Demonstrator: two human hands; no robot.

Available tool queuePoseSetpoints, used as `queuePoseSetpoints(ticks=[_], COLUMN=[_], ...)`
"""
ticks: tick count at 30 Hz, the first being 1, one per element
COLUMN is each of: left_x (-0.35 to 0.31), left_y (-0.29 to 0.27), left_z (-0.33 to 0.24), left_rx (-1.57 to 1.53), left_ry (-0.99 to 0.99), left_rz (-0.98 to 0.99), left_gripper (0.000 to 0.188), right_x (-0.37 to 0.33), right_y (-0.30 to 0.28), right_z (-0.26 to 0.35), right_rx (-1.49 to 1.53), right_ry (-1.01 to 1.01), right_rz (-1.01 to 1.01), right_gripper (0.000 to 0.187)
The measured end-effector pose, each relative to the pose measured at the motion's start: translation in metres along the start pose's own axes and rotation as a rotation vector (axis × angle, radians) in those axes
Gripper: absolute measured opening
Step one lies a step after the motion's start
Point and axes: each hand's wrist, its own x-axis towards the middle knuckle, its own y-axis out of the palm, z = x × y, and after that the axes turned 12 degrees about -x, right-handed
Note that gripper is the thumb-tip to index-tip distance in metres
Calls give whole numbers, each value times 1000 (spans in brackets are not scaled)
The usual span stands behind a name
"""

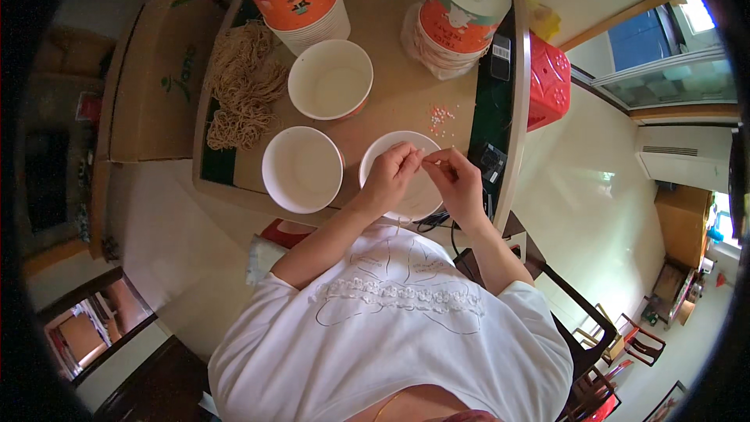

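Over a white paper tub (414, 202) near the table's front edge, my two hands meet with their fingertips close together. My left hand (388, 177) is closed in a pinch. Opposite it, my right hand (459, 185) pinches too, thumb against forefinger. Whatever lies between the fingertips is too small to make out. A short bit of tan string (401, 223) shows at the tub's near rim. Just beyond my right hand, small white and orange-pink beads (440, 119) are scattered on the cardboard sheet (383, 39).
Two more open white tubs (303, 170) stand to the left. A heap of tan yarn (242, 86) lies at the table's left side. Stacked orange printed tubs (297, 0) rise at the back. A dark phone (501, 59) and a small black device (491, 161) sit along the right edge.
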Motion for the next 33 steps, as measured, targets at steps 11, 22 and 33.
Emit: queuePoseSetpoints(ticks=[11,22,33], left_x=[8,37,28], left_y=[-4,-27,-26], left_z=[22,50,25], left_rx=[-161,662,366], left_ry=[33,425,520], left_rz=[58,-177,57], left_gripper=[16,23,16], right_x=[20,77,17], right_y=[4,-5,-14], right_z=[-21,-49,-7], right_rx=[198,-1,-191], right_ry=[101,32,-224], right_rz=[47,128,37], right_gripper=[7,7,15])
